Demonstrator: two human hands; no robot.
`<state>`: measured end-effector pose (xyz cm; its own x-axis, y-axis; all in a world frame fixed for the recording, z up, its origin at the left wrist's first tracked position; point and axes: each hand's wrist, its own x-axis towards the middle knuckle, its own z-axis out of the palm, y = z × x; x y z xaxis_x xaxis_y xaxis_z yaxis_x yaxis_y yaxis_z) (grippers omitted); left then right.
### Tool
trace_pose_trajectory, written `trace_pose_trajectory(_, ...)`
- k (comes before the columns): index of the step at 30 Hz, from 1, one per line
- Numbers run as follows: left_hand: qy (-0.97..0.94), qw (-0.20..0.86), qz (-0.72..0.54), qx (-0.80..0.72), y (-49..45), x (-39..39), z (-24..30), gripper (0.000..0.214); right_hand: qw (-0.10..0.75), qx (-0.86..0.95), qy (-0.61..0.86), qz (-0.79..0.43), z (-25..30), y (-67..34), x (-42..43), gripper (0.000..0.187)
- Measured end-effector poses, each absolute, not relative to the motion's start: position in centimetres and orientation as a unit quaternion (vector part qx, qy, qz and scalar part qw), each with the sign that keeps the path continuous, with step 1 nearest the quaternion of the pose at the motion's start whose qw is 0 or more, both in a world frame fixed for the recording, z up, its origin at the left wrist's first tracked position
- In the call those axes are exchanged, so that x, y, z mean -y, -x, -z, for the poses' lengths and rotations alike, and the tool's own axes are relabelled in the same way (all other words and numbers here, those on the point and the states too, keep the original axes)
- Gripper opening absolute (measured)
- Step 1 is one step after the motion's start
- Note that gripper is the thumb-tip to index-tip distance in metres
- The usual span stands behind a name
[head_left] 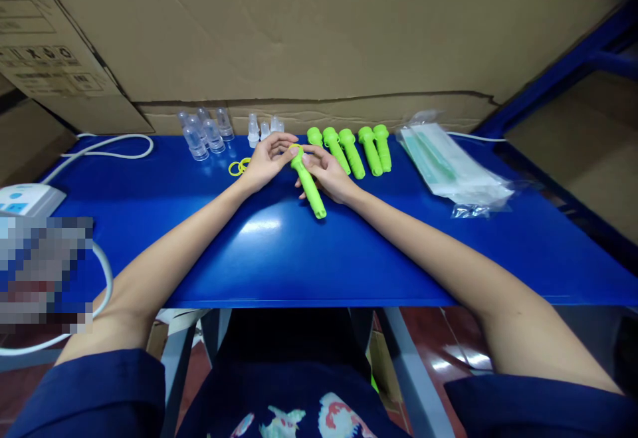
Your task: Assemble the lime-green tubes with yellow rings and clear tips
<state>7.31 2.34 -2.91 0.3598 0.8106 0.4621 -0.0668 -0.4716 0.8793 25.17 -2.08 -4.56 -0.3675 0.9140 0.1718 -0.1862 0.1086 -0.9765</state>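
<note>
A lime-green plastic tube (312,192), shaped like a small flashlight body, slants over the table with its wide end away from me. My right hand (327,173) grips it near that wide end. At the same end, a thin yellow ring (296,146) shows between the fingertips of both hands. My left hand (272,161) is closed, thumb and fingers pinching this ring against the tube's rim. More yellow rings (237,168) lie on the table just left of my left hand. Behind my right hand stretches a row of several similar green tubes (353,153).
Clear plastic caps (203,133) stand at the back left, with smaller translucent nozzle-like pieces (253,131) beside them. A plastic-wrapped pack (448,162) lies at right on the blue table (279,258). White cables (107,145) and a white device (30,200) occupy the left. Cardboard (319,32) walls the back.
</note>
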Motion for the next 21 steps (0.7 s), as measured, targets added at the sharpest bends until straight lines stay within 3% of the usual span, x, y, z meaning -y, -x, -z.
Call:
trace_pose_trajectory(7,-0.703,0.396,-0.521,-0.277,-7.9,-2.0,3.3,0.050,0.495,0.622,0.346,-0.499,4.4,-25.2,2.5,0.062)
trace_pose_trajectory(14,-0.687,0.411,-0.524,-0.290,-8.4,-1.8,3.7,0.056,0.515,0.599,0.359,-0.498,4.4,-25.0,2.6,0.063)
trace_pose_trajectory(21,-0.729,0.377,-0.502,-0.272,-8.6,-1.1,3.2,0.046,0.530,0.604,0.368,-0.468,4.4,-25.0,2.6,0.061)
